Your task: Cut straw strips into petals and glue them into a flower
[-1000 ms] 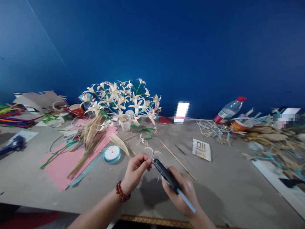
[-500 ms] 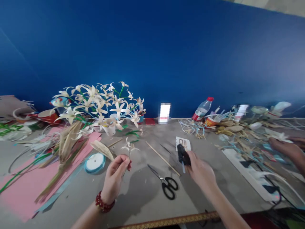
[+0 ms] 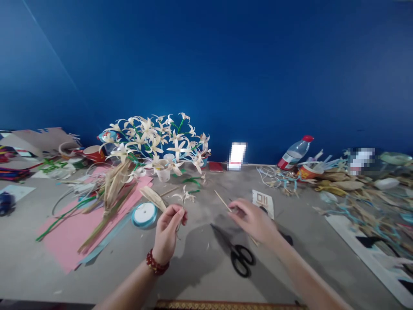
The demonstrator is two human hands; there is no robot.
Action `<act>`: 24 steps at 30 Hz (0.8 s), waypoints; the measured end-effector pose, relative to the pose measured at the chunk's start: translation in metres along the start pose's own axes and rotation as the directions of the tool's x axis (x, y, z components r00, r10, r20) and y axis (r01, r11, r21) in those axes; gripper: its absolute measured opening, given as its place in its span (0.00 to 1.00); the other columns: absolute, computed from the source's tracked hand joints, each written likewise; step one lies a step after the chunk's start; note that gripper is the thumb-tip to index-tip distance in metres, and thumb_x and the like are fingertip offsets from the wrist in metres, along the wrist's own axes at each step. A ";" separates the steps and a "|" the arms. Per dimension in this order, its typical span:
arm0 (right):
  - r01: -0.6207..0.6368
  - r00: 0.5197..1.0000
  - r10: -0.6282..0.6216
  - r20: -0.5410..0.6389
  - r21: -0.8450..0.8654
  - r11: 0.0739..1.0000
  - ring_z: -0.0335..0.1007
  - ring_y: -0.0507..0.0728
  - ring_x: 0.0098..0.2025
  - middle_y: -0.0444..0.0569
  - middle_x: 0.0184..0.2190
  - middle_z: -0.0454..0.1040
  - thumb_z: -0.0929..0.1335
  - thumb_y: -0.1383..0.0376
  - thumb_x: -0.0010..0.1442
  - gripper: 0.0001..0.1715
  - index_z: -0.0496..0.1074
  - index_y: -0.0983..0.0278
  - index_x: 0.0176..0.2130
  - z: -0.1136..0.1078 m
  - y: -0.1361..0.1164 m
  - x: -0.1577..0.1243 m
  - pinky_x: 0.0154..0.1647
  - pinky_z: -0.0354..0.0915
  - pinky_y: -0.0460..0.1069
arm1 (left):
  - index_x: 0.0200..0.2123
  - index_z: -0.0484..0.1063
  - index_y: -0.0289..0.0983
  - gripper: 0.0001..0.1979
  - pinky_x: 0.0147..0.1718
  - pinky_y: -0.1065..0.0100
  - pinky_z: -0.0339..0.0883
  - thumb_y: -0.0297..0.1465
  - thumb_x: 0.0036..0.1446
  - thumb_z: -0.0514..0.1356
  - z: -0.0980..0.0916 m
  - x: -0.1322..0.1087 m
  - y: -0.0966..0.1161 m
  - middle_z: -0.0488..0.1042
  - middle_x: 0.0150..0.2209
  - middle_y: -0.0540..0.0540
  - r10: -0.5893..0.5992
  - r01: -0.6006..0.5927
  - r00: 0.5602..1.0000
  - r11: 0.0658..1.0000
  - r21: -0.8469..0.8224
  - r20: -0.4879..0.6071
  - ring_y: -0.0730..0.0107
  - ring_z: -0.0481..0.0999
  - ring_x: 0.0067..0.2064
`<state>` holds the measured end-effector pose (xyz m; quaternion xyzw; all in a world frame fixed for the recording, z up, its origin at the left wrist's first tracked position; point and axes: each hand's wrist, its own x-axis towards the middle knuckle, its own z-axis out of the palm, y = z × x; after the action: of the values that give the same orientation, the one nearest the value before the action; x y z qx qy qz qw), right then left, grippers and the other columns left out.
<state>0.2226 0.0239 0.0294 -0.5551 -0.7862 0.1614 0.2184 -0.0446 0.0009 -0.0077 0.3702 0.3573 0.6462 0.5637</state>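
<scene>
My left hand wears a dark red bead bracelet and pinches a pale husk flower by its thin stem, petals up. My right hand is open over a thin wooden stick, with thumb and forefinger apart around it; whether they touch it is unclear. Behind my right wrist lies a black glue gun, mostly hidden, near a printed white card. Black-handled scissors lie between my hands. Left of my left hand is a blue-rimmed ribbon spool.
White husk flowers fill a white cup at the back. Dried husks lie on pink paper at left. A tilted bottle, husk scraps and a power strip are at right. A blue wall stands behind.
My right hand has let go of the glue gun and moved left to the wooden stick. My left hand still holds the flower. The view has turned left; another person's hand has left the frame.
</scene>
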 end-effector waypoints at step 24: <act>-0.118 0.993 0.077 0.092 0.633 0.765 0.69 0.53 0.30 0.44 0.27 0.74 0.69 0.55 0.56 0.13 0.70 0.63 0.33 0.057 -0.036 0.052 0.33 0.65 0.48 | 0.30 0.72 0.34 0.09 0.30 0.74 0.60 0.34 0.57 0.63 0.003 -0.004 -0.006 0.71 0.27 0.49 -0.126 0.124 0.991 0.992 0.028 0.046 0.75 0.66 0.28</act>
<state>0.1487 0.0604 0.0071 -0.4833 -0.6612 0.4460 0.3611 -0.0389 -0.0020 -0.0113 0.3694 0.3744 0.5961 0.6067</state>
